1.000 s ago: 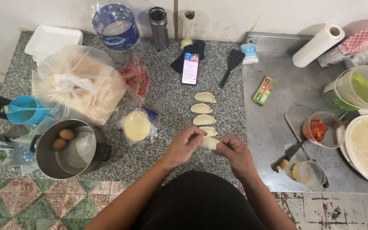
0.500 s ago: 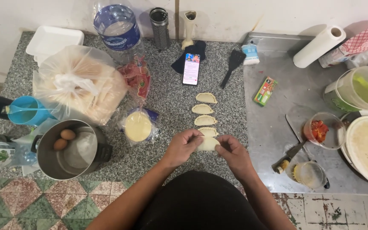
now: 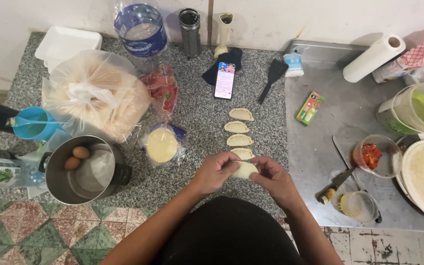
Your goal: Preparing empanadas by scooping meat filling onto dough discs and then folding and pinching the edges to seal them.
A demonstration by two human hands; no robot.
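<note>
Head view: left hand and right hand both pinch one folded dough pastry between fingertips, held just above the granite counter near its front edge. Four finished pastries sit in a row just behind it, running back toward a phone. A steel pot holding two eggs stands at the counter's front left.

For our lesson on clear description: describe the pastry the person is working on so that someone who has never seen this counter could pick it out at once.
Start at the speckled granite counter and find the phone lying near its back edge. Below it runs a column of folded pale pastries. The one meant is the pastry at the near end, the only one pinched between the left hand and right hand.
</note>
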